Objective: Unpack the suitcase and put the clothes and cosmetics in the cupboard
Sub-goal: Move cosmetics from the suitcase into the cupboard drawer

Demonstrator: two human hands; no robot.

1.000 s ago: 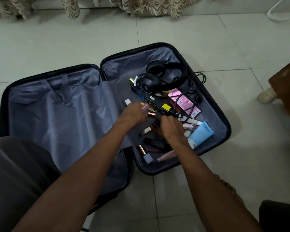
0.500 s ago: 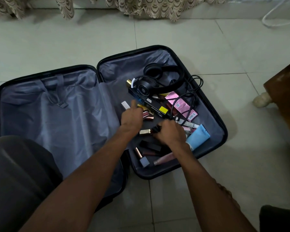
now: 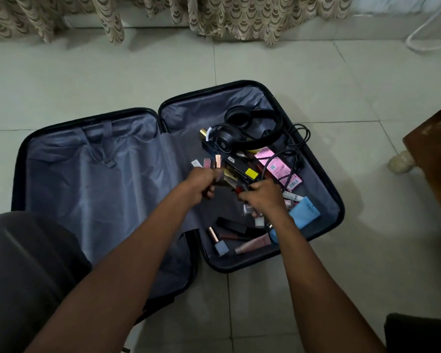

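A black suitcase (image 3: 339, 210) lies open on the tiled floor, grey lining showing in both halves. The left half holds nothing I can see. In the right half lie several cosmetics: lipstick tubes, a pink box (image 3: 278, 165), a blue tube (image 3: 303, 215), a pink tube (image 3: 253, 245). My left hand (image 3: 201, 183) grips a bunch of small tubes (image 3: 215, 163), their tops sticking up above the fist. My right hand (image 3: 264, 197) pinches a small dark red tube (image 3: 238, 191) beside the left hand, just over the pile.
Black headphones (image 3: 255, 128) and a black cable (image 3: 297, 149) lie at the far end of the right half. A wooden furniture leg (image 3: 402, 163) stands at the right. Curtains (image 3: 214, 16) hang along the far wall. My knee (image 3: 28, 271) is at lower left.
My left hand has closed round several tubes and lifted them slightly. My right hand has picked a small tube from the pile and brought it toward the left hand.
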